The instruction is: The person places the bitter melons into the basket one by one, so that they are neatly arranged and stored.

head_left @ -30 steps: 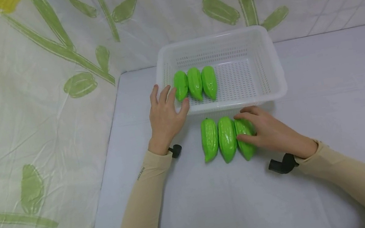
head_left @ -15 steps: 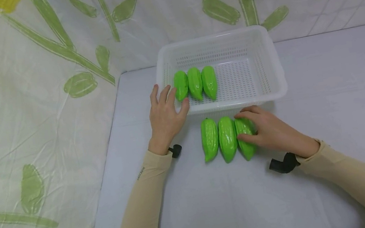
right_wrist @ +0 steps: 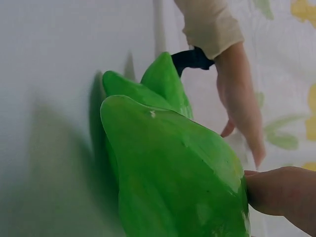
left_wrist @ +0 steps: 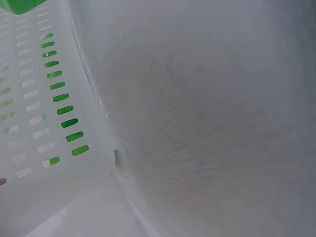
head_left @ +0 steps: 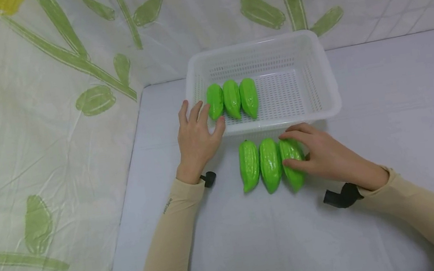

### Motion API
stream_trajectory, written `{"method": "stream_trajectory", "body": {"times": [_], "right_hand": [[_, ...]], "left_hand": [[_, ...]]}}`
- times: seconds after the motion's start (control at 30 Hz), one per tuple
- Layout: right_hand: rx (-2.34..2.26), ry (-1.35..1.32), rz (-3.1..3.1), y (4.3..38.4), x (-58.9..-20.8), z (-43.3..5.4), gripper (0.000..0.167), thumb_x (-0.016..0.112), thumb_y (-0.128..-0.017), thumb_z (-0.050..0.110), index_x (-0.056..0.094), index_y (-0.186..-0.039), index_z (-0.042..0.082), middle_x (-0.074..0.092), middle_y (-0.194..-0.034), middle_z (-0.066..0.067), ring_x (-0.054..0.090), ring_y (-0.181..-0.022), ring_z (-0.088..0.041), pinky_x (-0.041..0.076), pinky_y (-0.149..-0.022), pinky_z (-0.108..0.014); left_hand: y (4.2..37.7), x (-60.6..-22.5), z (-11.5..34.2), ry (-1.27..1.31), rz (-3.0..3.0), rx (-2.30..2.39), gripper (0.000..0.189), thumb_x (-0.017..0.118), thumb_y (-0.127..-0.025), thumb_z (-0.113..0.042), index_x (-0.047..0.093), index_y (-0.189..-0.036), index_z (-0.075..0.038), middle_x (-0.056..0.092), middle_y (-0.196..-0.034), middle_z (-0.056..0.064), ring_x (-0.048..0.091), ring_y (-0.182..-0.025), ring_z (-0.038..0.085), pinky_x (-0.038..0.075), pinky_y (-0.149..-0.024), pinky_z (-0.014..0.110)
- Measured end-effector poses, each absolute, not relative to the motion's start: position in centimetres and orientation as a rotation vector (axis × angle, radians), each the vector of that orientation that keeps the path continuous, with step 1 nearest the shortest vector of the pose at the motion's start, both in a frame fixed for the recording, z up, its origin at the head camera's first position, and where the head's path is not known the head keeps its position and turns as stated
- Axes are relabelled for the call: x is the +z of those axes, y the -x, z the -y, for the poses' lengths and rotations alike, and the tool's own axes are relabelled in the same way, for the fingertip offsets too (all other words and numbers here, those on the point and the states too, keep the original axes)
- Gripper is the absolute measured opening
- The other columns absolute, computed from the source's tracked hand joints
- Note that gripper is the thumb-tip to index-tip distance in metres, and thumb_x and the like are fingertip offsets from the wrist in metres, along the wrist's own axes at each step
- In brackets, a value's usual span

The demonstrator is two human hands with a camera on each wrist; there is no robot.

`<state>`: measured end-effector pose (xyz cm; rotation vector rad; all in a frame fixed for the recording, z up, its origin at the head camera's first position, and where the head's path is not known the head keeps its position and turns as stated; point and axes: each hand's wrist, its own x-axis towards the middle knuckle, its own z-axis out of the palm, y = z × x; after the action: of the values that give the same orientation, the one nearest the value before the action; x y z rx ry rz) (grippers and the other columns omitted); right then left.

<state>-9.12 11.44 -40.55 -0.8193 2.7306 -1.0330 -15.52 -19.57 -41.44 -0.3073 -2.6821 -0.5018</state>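
My right hand (head_left: 317, 151) curls over the rightmost of three glossy green ridged fruits, thumb on the near side and fingers toward its top. In the right wrist view that held fruit (right_wrist: 168, 168) fills the middle, the thumb (right_wrist: 276, 192) pressing its side. Beside it lie the middle fruit (head_left: 270, 165) and the left fruit (head_left: 249, 165), tips toward me. At the white plastic basket (head_left: 281, 121), my left hand (head_left: 197, 136) spreads its fingers over the front left corner. Inside stand three more green fruits (head_left: 232, 100) in a row, at the left.
The slotted basket wall (left_wrist: 29, 128) shows close up in the left wrist view, green visible through its slots. A white cloth covers the table (head_left: 232, 244). A curtain with printed leaves (head_left: 262, 12) hangs behind and to the left.
My right hand has shifted slightly to the right, its wrist lower, and the fruit in it has moved a little right, away from the middle one. The left hand stays still.
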Motion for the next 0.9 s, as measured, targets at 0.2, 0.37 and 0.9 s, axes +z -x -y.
{"method": "stream_trajectory", "body": {"times": [0.2, 0.37, 0.9], "right_hand": [[-1.08, 0.814, -2.69, 8.6, -39.7, -11.4, 0.059, 0.081, -0.091, 0.023, 0.059, -0.142, 0.004, 0.053, -0.145, -0.012, 0.06, -0.115, -0.028, 0.062, -0.072, -0.031], [-1.087, 0.839, -2.692, 8.1, -38.6, -11.3, 0.059, 0.081, -0.091, 0.023, 0.059, -0.142, 0.004, 0.052, -0.147, -0.014, 0.061, -0.118, -0.029, 0.062, -0.071, -0.028], [-1.125, 0.993, -2.721, 8.1, -34.9, -11.0, 0.056, 0.084, -0.088, 0.016, 0.061, -0.139, 0.004, 0.053, -0.144, -0.015, 0.066, -0.112, -0.028, 0.062, -0.069, -0.028]], "left_hand": [[15.6, -41.5, 19.6, 0.309, 2.682, -0.499, 0.059, 0.05, -0.1, -0.043, 0.064, -0.137, 0.001, 0.059, -0.147, 0.022, 0.031, -0.153, 0.045, 0.043, -0.116, 0.059], [15.6, -41.5, 19.6, 0.316, 2.675, -0.502, 0.058, 0.051, -0.1, -0.043, 0.065, -0.137, 0.001, 0.059, -0.146, 0.022, 0.031, -0.153, 0.046, 0.041, -0.118, 0.058], [15.6, -41.5, 19.6, 0.315, 2.679, -0.484, 0.058, 0.051, -0.1, -0.043, 0.065, -0.137, 0.0, 0.059, -0.147, 0.022, 0.031, -0.153, 0.045, 0.041, -0.118, 0.057]]}}
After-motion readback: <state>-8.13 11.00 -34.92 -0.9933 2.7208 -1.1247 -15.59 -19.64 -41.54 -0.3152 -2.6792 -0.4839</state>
